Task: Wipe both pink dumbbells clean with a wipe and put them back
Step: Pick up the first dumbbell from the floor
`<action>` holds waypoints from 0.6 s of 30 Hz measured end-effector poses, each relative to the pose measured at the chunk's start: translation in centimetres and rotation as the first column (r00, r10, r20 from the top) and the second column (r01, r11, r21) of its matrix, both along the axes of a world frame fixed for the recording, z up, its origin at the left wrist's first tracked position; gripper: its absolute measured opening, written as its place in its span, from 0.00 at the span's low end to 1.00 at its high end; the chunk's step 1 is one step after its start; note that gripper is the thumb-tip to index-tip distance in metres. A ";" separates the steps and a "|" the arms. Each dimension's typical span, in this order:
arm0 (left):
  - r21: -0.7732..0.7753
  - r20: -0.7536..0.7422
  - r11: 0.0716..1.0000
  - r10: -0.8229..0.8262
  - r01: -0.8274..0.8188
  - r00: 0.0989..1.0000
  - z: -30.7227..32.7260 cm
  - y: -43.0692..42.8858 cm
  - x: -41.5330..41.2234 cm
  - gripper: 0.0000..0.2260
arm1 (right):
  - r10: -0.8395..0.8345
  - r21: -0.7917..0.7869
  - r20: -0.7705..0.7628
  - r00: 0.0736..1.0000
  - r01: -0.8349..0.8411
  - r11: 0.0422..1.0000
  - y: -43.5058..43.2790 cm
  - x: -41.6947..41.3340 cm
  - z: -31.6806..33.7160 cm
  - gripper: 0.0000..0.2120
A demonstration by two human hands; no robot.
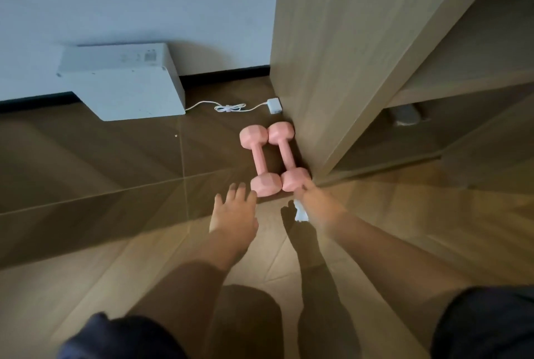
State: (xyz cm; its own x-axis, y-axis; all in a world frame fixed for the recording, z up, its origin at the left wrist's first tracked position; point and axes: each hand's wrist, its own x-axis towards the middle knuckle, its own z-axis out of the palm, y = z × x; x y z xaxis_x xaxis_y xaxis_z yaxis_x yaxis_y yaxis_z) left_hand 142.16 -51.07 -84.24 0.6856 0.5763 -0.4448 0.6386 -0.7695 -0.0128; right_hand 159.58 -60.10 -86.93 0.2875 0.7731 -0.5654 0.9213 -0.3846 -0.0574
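Two pink dumbbells lie side by side on the wooden floor, against the foot of a wooden cabinet. The left dumbbell [259, 160] has its near head just beyond my left hand [233, 210], whose fingers are spread and straight, close to that head. The right dumbbell [286, 154] lies against the cabinet side. My right hand [316, 206] reaches to its near head with a finger touching it, while a crumpled white wipe [300, 212] is held in the palm and hangs below it.
The tall wooden cabinet [341, 55] stands at the right with open shelves. A white box-shaped device [127, 84] sits by the wall at the left, and a white cable with adapter [274, 105] lies behind the dumbbells. My knees show at the bottom.
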 end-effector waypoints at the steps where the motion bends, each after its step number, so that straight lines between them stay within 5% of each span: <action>1: -0.011 0.015 1.000 0.010 -0.009 1.000 -0.9 0.5 0.7 0.27 | -0.020 0.063 0.013 1.000 0.019 0.998 0.3 0.3 -1.0 0.23; 4: -0.088 0.065 0.994 0.070 -0.064 0.995 -2.9 1.6 2.8 0.30 | -0.062 0.138 0.028 0.998 0.057 0.989 1.4 1.4 -2.7 0.35; 6: -0.163 0.086 0.981 0.122 -0.107 0.989 -3.6 2.2 4.1 0.33 | -0.088 0.112 -0.040 0.995 0.092 0.989 2.4 2.2 -3.5 0.33; 8: -0.220 0.076 0.965 0.161 -0.141 0.984 -4.3 2.6 5.2 0.35 | -0.105 -0.004 -0.032 0.994 0.105 0.994 3.4 2.8 -4.4 0.28; 11: -0.276 0.041 0.938 0.230 -0.210 0.972 -4.9 2.9 5.9 0.37 | -0.158 -0.141 0.115 0.981 0.174 0.975 4.8 2.6 -4.2 0.35; 18: -0.350 0.077 0.914 0.247 -0.206 0.966 -3.9 3.0 6.5 0.33 | -0.072 -0.070 0.030 0.997 0.074 0.995 3.8 1.4 -2.6 0.19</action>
